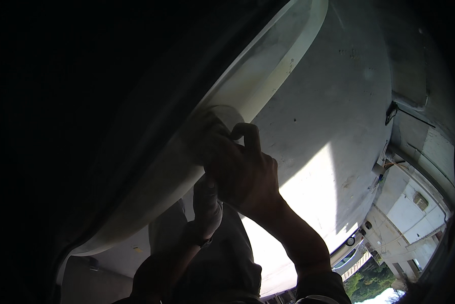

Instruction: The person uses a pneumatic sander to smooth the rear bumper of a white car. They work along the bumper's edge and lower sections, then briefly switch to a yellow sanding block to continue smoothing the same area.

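A long, pale, curved panel (268, 81), which looks like part of a vehicle's body, runs diagonally from the top middle to the lower left. My right hand (245, 169) is at its edge, fingers bent and one of them crooked upward. A rounded grey patch (228, 114) shows just beyond those fingers; whether it is a separate pad or part of the surface I cannot tell. Close below, my left hand (207, 205) is raised by the panel's lower edge, its thumb visible and its other fingers mostly hidden. Deep shadow hides what either hand grips.
Black shadow fills the left side. A grey concrete floor (333, 106) stretches right, crossed by a bright sunlit patch (308, 202). My dark trouser leg (230, 248) is below the hands. A parked car (346, 248) and a pale wall (414, 213) appear at the far right.
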`<action>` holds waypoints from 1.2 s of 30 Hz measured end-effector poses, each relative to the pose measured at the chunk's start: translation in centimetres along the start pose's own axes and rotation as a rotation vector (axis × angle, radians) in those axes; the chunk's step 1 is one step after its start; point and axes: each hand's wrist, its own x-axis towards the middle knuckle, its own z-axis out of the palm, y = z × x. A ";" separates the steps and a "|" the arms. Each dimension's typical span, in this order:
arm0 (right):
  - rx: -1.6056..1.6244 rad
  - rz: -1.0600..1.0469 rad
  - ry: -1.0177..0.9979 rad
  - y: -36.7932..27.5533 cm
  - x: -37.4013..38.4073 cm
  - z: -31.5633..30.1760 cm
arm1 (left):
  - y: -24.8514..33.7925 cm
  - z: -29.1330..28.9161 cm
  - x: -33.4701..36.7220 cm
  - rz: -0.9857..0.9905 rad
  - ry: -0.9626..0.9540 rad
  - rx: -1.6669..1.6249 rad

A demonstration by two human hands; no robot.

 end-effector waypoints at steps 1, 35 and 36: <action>-0.012 0.003 0.055 1.8 1.0 -0.7 | 0.0 1.7 2.5 0.078 -0.020 0.169; 0.201 0.701 0.642 12.2 -42.9 -8.6 | 7.8 0.0 -5.8 -0.140 -0.539 0.700; 0.257 0.666 0.664 11.0 -41.6 -10.8 | 8.6 2.7 -6.8 -0.128 -0.629 0.649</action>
